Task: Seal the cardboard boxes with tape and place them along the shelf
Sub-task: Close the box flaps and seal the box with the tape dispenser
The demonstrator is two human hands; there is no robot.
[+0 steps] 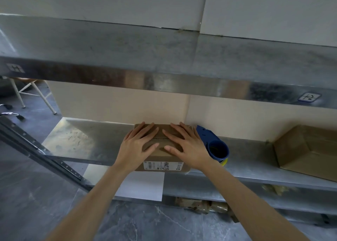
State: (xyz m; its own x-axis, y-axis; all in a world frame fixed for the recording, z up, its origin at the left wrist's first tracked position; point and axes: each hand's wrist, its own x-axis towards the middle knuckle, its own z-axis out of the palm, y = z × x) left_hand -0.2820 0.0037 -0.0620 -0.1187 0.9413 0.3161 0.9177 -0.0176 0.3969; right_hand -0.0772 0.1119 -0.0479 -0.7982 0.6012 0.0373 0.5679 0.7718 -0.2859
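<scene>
A small cardboard box (162, 160) with a white label on its front stands on the middle metal shelf (76, 140). Its top flaps are folded down. My left hand (138, 144) lies flat on the left flap with fingers spread. On the right flap my right hand (184, 145) presses flat in the same way. A blue tape dispenser (215, 145) with a yellow-edged roll lies on the shelf just right of the box, beside my right hand. Another cardboard box (308, 151) sits at the far right of the same shelf.
An upper metal shelf (164, 62) overhangs the box closely. A lower shelf holds a white sheet (144, 186) and crumpled brown packing paper (198, 204). A dark slotted upright (42, 155) runs diagonally at left. White chair legs (32, 94) stand on the grey floor far left.
</scene>
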